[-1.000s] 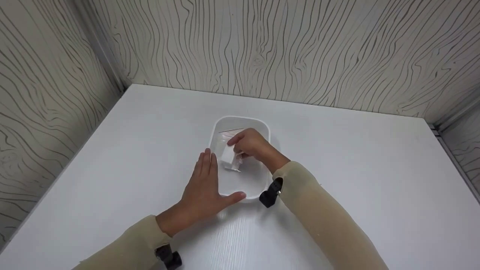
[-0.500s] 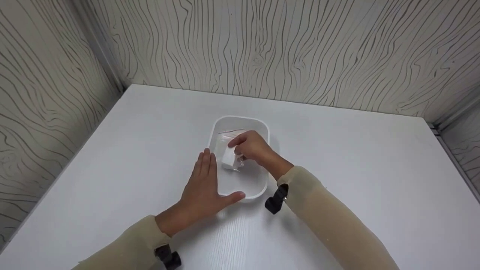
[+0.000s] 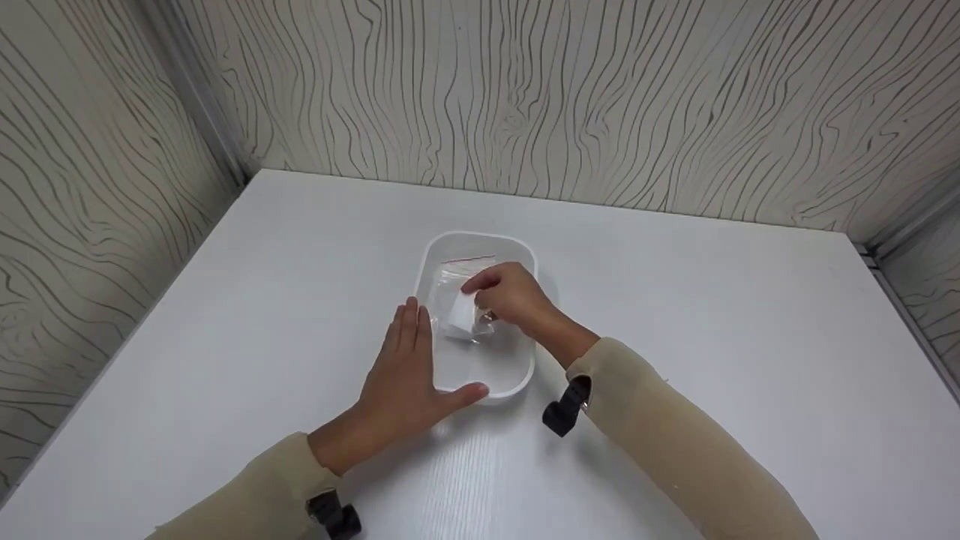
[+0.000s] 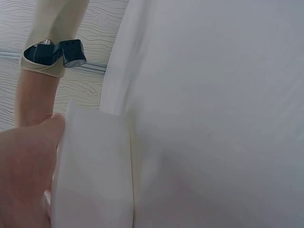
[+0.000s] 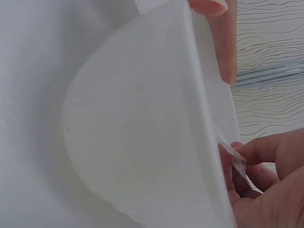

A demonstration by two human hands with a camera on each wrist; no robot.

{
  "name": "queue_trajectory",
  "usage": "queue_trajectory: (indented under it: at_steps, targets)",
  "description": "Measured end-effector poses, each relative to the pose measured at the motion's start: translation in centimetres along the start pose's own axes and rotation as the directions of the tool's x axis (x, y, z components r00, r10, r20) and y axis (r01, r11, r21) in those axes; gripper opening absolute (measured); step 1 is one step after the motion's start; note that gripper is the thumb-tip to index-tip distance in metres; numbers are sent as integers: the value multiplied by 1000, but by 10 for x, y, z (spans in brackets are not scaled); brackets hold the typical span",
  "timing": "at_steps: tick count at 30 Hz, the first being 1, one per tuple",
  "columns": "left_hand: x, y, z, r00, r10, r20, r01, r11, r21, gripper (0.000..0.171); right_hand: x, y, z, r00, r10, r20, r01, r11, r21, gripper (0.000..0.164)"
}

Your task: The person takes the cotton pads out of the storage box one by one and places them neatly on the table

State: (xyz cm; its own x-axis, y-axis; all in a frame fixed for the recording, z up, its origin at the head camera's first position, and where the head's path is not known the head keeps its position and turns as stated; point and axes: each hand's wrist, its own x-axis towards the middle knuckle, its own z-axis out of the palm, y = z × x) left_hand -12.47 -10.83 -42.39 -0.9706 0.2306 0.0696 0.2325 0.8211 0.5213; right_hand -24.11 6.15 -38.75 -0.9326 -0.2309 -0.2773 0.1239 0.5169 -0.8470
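Observation:
A white plastic tub (image 3: 480,375) stands on the table, and a clear zip bag (image 3: 465,265) with a white block (image 3: 463,315) inside it lies in the tub. My right hand (image 3: 514,294) reaches over the tub's right rim and pinches the bag by its right side; the right wrist view shows a fold of clear film between the right fingers (image 5: 266,149). My left hand (image 3: 401,382) rests along the tub's left wall with straight fingers, its thumb lying over the near rim. In the left wrist view, the tub's wall (image 4: 95,166) hides most of the inside.
The white table (image 3: 705,322) extends on both sides of the tub. Behind it rises a wood-grain patterned wall (image 3: 517,97), with another at the left (image 3: 82,225). Black cameras on straps sit at the left wrist (image 3: 334,514) and right wrist (image 3: 568,405).
My right hand has shifted slightly right and toward me, its wrist drawn back. The bag has moved a little to the right within the tub. My left hand has kept its place.

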Motion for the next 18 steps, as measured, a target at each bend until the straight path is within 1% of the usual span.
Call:
queue_trajectory:
  at_steps: [4,10,18]
  targets:
    - [-2,-1,-1,1000,-6,7,6,1000,-6,125,-2,-1,1,1000,-6,-19,6,1000,4,28]
    - [-3,-2,-1,1000,7,-9,-7,1000,-9,125,-3,-1,1,1000,-24,-15,24,998,51,27]
    - [-2,-1,-2,1000,-11,12,11,1000,26,125,-2,4,0,998,-57,-4,57,993,106,27]
